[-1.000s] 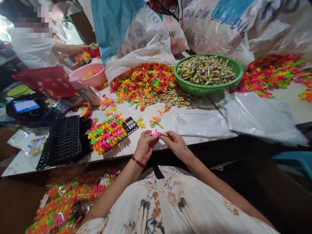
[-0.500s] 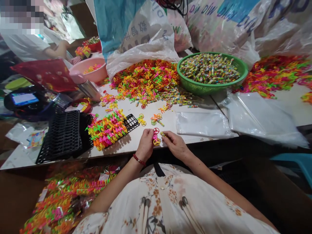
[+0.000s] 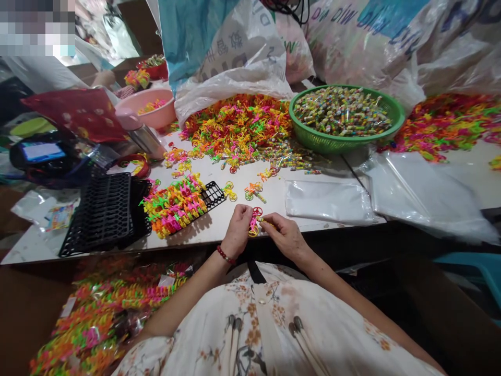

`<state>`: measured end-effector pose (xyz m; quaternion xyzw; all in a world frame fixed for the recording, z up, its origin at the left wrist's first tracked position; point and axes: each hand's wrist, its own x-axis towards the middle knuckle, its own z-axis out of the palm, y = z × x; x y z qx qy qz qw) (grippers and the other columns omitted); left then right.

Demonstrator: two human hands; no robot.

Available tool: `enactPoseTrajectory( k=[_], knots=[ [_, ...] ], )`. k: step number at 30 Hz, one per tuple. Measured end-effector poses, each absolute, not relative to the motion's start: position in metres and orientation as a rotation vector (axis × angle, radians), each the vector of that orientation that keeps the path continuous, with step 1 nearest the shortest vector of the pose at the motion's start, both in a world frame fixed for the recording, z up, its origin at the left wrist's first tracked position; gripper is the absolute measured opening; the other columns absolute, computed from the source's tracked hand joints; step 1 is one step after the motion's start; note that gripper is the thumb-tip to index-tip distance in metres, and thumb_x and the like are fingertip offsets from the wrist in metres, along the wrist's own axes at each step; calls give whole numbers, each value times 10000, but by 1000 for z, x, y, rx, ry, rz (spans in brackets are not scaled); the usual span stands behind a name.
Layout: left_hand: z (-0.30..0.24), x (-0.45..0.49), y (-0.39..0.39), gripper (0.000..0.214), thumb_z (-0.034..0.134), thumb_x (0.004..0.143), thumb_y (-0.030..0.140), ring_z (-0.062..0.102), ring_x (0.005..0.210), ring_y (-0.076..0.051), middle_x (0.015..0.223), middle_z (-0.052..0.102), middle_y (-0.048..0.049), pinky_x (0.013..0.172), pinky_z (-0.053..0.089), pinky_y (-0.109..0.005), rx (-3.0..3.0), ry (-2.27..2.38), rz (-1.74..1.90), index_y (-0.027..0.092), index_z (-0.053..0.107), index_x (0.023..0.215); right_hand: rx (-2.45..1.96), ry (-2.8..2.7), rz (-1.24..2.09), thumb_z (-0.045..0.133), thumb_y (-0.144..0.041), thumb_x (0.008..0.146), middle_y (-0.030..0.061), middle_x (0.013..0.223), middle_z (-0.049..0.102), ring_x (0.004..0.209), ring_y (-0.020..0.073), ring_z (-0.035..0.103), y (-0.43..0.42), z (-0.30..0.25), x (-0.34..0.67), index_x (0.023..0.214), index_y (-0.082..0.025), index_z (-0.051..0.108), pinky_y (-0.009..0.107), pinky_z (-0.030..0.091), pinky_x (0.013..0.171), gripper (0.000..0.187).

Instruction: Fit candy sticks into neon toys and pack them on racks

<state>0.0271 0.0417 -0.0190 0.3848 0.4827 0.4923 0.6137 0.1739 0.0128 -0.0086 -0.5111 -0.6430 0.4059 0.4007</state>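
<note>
At the table's front edge, my left hand (image 3: 237, 231) is closed on a small pink plastic toy bicycle (image 3: 253, 227) with a red and a yellow wheel. My right hand (image 3: 287, 236) pinches a small wrapped candy stick (image 3: 260, 220), its end against the toy bicycle; the fingers hide much of it. Just beyond lie an orange toy bicycle (image 3: 254, 189) with a candy stick beside it and a yellow one (image 3: 230, 191). To the left, a black plastic rack (image 3: 215, 195) carries rows of bright toy bicycles (image 3: 176, 206).
Behind is a heap of toy bicycles (image 3: 238, 125) spilling from a large bag (image 3: 235, 68). A green basket (image 3: 299, 133) holds wrapped candy sticks. Clear plastic bags (image 3: 329, 201) lie right, stacked black racks (image 3: 102, 209) left. A co-worker's sleeve (image 3: 43, 68) shows at far left.
My right hand has moved slightly left, bringing the candy stick from beside the toy bicycle up against it. The view has shifted a little.
</note>
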Motion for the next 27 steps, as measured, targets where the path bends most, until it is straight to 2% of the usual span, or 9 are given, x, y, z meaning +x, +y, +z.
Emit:
enactPoseTrajectory(
  k=[12,21,27],
  knots=[
    [-12,31,45,365,700,750,444,387,499,-49,653,455,69,468,302,-179,675,1000,1080,190,445,808,-1229,-1615,896,601,-258,871,27,898,719,808,168,670,17,-12,176,975,-204,682,276,520,756,142],
    [-14,31,47,348,694,749,437,410,524,-53,667,469,65,481,314,-181,694,1035,1077,186,461,804,-1248,-1707,761,584,-207,881,45,947,723,861,183,682,16,-14,177,1009,-213,675,299,525,800,157],
    [-17,33,49,352,688,744,451,418,541,-56,672,483,62,498,326,-187,719,1058,1074,182,468,799,-1228,-1706,814,592,-233,886,42,953,723,864,180,686,17,-17,178,1013,-220,682,288,528,793,156]
  ],
)
